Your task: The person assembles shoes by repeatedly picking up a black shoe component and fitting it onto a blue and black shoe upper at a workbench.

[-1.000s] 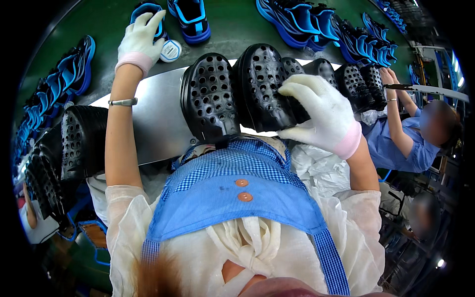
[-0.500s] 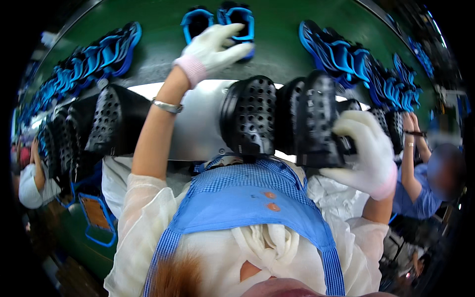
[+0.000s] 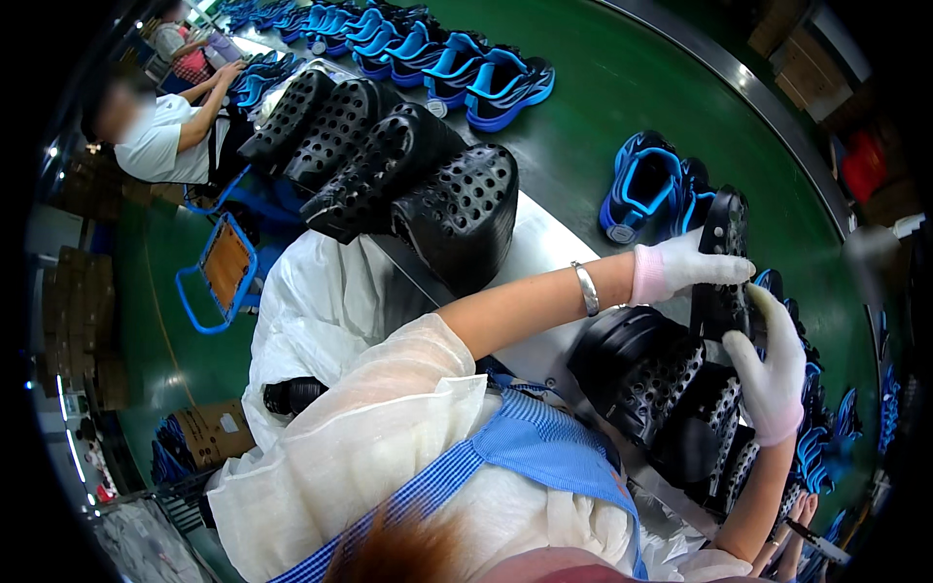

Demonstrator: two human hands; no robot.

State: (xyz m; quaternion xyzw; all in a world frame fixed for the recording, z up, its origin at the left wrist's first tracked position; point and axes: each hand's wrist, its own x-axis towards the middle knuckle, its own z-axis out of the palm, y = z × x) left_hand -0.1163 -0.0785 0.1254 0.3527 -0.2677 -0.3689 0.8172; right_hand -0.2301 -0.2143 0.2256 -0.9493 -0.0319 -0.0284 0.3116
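Note:
My left hand (image 3: 688, 268), in a white glove with a pink cuff, reaches across and holds a black clog (image 3: 724, 228) with round holes. My right hand (image 3: 773, 374), gloved the same way, grips that clog from its lower side with fingers bent. The clog is held on edge above a row of similar clogs. Just below it sits another black clog (image 3: 641, 374), with more perforated ones (image 3: 717, 413) behind. A pair of black and blue sneakers (image 3: 641, 185) stands beyond my hands, one partly hidden by the held clog.
Several black clogs (image 3: 466, 209) stand to my left along the metal bench edge (image 3: 554, 243). A row of blue and black sneakers (image 3: 505, 92) lines the green surface (image 3: 622, 97). A person in white (image 3: 170, 136) sits far left near a blue-framed stool (image 3: 225, 272).
The view has swung toward the left. My left hand, earlier raised empty near the sneakers, has come over to the clog beside my right hand. Both hands now hold it.

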